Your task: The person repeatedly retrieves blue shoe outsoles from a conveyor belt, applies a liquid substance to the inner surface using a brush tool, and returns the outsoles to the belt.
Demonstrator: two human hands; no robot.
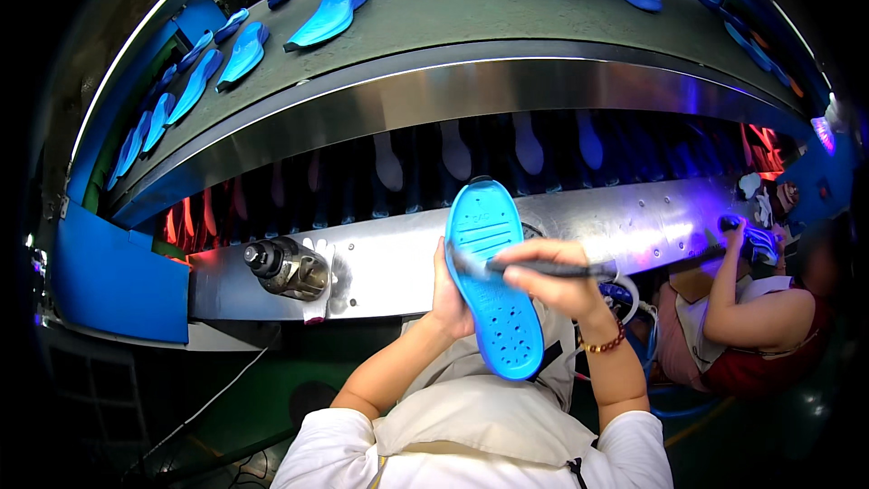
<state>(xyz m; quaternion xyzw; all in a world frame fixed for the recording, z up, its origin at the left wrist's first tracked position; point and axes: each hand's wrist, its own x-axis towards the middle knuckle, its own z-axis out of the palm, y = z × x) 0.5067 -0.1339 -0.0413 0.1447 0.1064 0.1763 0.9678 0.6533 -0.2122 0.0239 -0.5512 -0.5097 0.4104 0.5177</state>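
Note:
A bright blue shoe sole is held up in front of me, its ridged and perforated face showing. My left hand grips it along the left edge, with the fingers partly hidden behind it. In my right hand is a brush with a black handle, closed between thumb and fingers. The brush's pale tip is blurred and lies over the middle of the sole; whether it touches cannot be made out.
A metal ledge runs ahead, bearing a metal pot-like container with a black knob and a white glove. Above, blue soles lie on a dark conveyor belt. At right, a co-worker handles another sole.

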